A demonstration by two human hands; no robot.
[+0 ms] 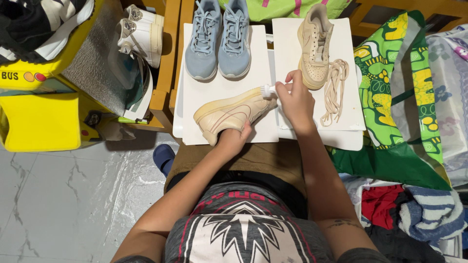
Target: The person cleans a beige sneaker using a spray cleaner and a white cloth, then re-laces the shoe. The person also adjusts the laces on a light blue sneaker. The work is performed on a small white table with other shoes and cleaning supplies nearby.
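White boards (pixel 224 92) cover the bench over a marble floor. The left hand (pixel 234 139), fingers inside, steadies the cream sneaker (pixel 234 113) at centre; the right hand (pixel 295 100) closes round a small brush (pixel 268 90) at its toe. Hard scrubbing could skid the sneaker toward the loose laces (pixel 335 87) at three o'clock.

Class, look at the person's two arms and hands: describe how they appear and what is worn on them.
Both arms are bare from the short grey sleeves down. The left hand and right hand wear no gloves; no rings, watch or bracelet can be seen. The right forearm carries a small dark tattoo near the elbow.
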